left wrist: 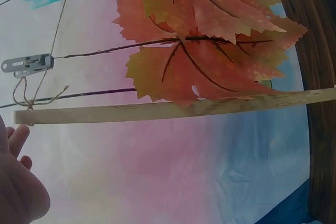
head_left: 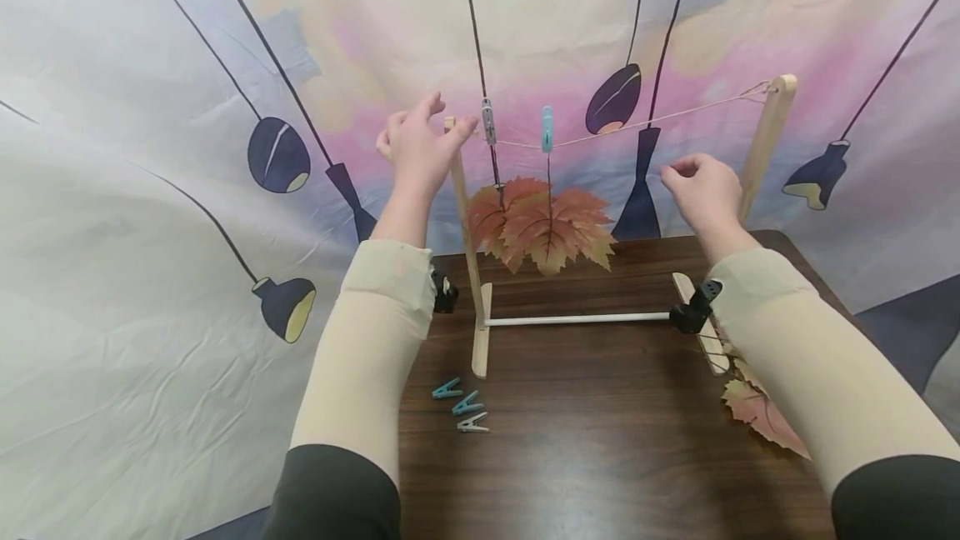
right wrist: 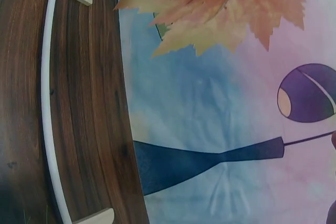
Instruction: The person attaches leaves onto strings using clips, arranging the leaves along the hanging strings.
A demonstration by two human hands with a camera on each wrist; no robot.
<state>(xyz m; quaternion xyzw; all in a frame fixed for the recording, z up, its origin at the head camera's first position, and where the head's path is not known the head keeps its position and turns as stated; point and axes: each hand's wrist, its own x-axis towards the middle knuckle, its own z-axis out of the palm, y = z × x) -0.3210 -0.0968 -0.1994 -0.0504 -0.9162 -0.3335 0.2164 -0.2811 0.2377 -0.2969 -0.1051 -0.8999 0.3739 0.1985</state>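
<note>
Two orange-red maple leaves [head_left: 555, 227] hang by their stems from a thin string [head_left: 682, 113] between two wooden posts. A grey clothespin [head_left: 488, 121] clips one stem, a light-blue clothespin [head_left: 547, 129] the other. My left hand [head_left: 420, 144] is raised by the top of the left post [left wrist: 157, 112], fingers apart and nothing in them; whether it touches the post is unclear. Below the string's right half, my right hand [head_left: 705, 190] hovers with loosely curled fingers, thumb and forefinger close together. I see nothing held there. The right wrist view barely shows that hand.
Two blue clothespins [head_left: 467, 403] and a whitish clothespin [head_left: 472, 423] lie on the dark wooden table [head_left: 585, 448]. More leaves [head_left: 761, 415] lie at the right, partly under my forearm. A white rod [head_left: 577, 319] joins the stand's feet. Behind hangs a lamp-patterned cloth [head_left: 165, 290].
</note>
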